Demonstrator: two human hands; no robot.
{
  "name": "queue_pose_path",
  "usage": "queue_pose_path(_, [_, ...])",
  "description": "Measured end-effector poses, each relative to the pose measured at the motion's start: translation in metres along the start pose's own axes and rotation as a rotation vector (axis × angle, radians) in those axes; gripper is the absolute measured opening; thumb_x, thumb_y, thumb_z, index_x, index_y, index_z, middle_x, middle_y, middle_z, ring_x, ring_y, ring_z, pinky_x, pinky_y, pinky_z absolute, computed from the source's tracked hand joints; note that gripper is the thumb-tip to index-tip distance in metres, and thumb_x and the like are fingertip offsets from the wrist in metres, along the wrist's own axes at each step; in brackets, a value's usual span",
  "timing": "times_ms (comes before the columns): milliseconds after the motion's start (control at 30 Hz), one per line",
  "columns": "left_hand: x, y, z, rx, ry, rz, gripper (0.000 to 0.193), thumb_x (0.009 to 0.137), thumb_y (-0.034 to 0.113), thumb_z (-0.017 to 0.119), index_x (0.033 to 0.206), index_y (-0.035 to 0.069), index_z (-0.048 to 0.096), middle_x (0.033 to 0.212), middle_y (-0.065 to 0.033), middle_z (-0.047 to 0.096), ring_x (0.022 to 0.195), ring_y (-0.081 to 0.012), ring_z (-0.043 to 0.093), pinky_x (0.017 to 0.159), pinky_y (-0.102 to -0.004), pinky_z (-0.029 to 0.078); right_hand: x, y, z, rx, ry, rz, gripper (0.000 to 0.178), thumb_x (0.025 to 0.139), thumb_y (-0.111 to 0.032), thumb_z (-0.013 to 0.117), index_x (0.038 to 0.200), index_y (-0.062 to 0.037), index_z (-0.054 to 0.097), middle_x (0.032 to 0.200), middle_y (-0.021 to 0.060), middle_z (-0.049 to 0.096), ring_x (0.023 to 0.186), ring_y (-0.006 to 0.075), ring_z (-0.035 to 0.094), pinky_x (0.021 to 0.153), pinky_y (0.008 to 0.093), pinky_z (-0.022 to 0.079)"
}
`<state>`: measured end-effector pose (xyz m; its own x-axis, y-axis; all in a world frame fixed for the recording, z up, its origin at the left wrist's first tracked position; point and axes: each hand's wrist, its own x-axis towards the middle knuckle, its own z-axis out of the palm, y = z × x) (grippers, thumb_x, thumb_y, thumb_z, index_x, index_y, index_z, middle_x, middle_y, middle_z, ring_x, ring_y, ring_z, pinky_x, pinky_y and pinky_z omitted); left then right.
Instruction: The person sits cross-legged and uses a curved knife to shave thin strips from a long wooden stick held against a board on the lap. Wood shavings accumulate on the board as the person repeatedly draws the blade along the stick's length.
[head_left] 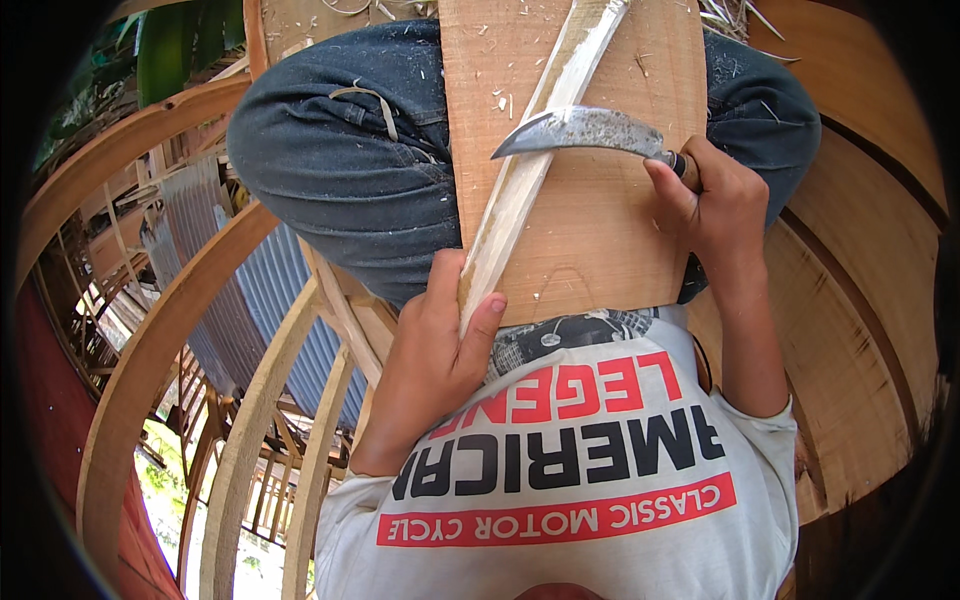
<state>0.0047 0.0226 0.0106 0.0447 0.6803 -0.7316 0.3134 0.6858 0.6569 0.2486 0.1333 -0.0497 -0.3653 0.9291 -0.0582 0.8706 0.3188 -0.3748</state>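
A pale, partly shaved wooden stick slants across a flat wooden board that lies over my lap. My left hand is wrapped round the stick's near end, close to my shirt. In my right hand is the dark handle of a curved knife, at the board's right edge. Its blade points left and crosses over the middle of the stick. Whether the cutting edge touches the wood I cannot tell.
Wood shavings lie beyond my right knee, and small chips dot the board. Curved wooden slats form a railing on my left, with corrugated metal sheets below it. Wooden planks are on my right.
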Motion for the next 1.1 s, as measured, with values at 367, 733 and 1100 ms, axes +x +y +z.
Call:
queue_pose_path(367, [-0.003, -0.003, 0.0, -0.05, -0.016, -0.066, 0.023, 0.095, 0.018, 0.05, 0.106, 0.001, 0.041, 0.068, -0.0238, 0.056, 0.067, -0.0422, 0.062, 0.059, -0.041, 0.045, 0.027, 0.023, -0.007, -0.084, -0.005, 0.247, 0.056, 0.086, -0.052, 0.06, 0.061, -0.0024, 0.053, 0.051, 0.0135, 0.049, 0.047, 0.0304, 0.05, 0.048, 0.0374, 0.04])
queue_pose_path(733, [-0.003, -0.005, 0.003, -0.004, 0.019, -0.014, 0.023, 0.094, 0.018, 0.051, 0.106, 0.001, 0.042, 0.067, -0.0236, 0.057, 0.066, -0.0416, 0.062, 0.059, -0.0415, 0.045, 0.011, 0.005, -0.005, 0.073, -0.078, 0.16, 0.053, 0.083, -0.047, 0.066, 0.057, -0.0042, 0.049, 0.048, 0.0105, 0.047, 0.042, 0.0245, 0.049, 0.043, 0.0331, 0.038])
queue_pose_path(1100, [-0.004, -0.007, 0.005, -0.023, 0.033, -0.016, 0.024, 0.093, 0.018, 0.052, 0.107, 0.0, 0.043, 0.072, -0.0245, 0.058, 0.07, -0.0433, 0.062, 0.061, -0.0414, 0.045, -0.026, -0.028, -0.012, 0.187, -0.198, 0.034, 0.048, 0.076, -0.043, 0.074, 0.058, -0.0066, 0.049, 0.048, 0.0095, 0.049, 0.041, 0.0248, 0.051, 0.041, 0.0331, 0.039])
